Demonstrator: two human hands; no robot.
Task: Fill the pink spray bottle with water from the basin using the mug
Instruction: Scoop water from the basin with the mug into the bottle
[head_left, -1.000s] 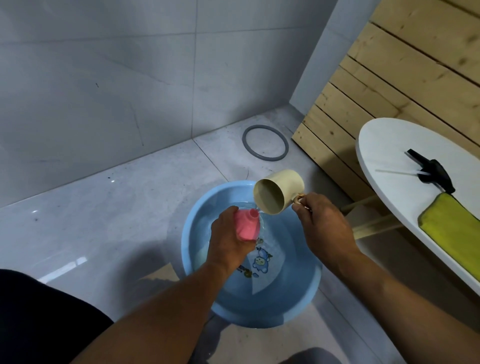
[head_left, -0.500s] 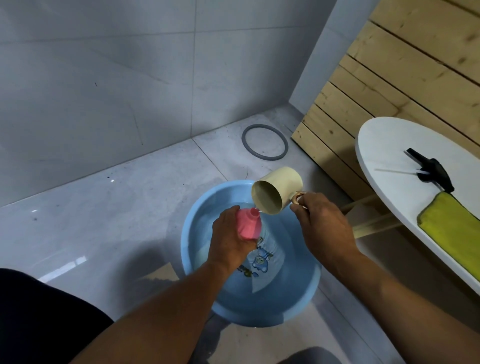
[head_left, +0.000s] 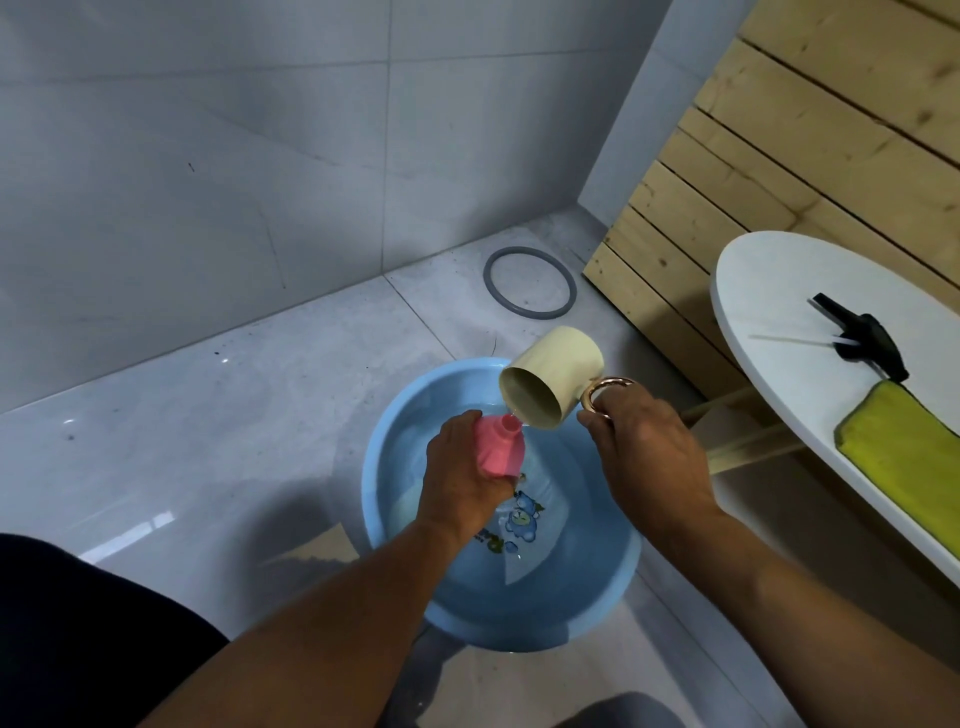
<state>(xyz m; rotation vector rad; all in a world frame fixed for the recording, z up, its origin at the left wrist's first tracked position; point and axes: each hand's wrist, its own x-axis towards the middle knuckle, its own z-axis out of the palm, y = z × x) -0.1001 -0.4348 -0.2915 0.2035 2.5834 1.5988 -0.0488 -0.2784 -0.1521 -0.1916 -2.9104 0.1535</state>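
Left hand (head_left: 457, 478) grips pink bottle (head_left: 498, 449); right hand (head_left: 644, 462) tips mug (head_left: 553, 376), trickling water.

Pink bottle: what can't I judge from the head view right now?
- Fill level: the pink bottle is opaque and the left hand wraps its lower body.
- Water left in the mug: its interior is in shadow, tipped toward the camera.
- Stream into the neck: too thin and blurred to follow.
- Basin near rim: partly hidden by both forearms.

Dim, soft light; glare streaks on the floor tiles (head_left: 156, 525); wide-angle bending at edges.
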